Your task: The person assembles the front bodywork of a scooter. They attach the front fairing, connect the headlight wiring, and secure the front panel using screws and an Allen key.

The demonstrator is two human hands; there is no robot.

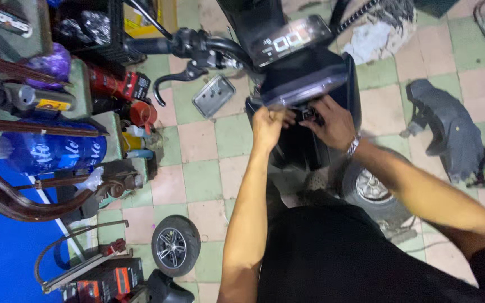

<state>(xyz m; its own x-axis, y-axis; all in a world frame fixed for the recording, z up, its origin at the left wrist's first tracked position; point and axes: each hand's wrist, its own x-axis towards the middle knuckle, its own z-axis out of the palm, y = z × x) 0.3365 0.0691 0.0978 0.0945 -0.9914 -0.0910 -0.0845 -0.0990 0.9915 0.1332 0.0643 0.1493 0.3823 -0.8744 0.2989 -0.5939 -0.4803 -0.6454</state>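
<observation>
1. A dark scooter front panel (310, 90) is being worked on from above; both hands are met at a small black part (309, 114) just under the panel's lower edge.
2. The left hand (269, 124) is seen curled into a near fist against the panel edge; whether anything is pinched inside it cannot be told.
3. The right hand (332, 122), with a metal bracelet (353, 147) at the wrist, is laid over the small black part with fingers bent around it; the grip appears closed, but the fingertips are hidden.
4. The small black part is judged likely to slip if the hold is loosened, since it sits over open space above the front wheel (373, 188) and the tiled floor (197, 157).
5. The panel edge could be strained or cracked if it is pulled unevenly, as force is applied from two sides close together.
6. The handlebar (197, 45) and its brake lever (172, 81) stand near the left forearm and could be knocked.
7. Loose things on the floor, a grey plate (213, 95), a spare small wheel (175, 245) and a dark body panel (447, 134), could be stepped on.
8. The joint between part and panel is covered by the hands; the picture is blurred there, and the scooter's lower body is hidden by the person's dark clothing.
</observation>
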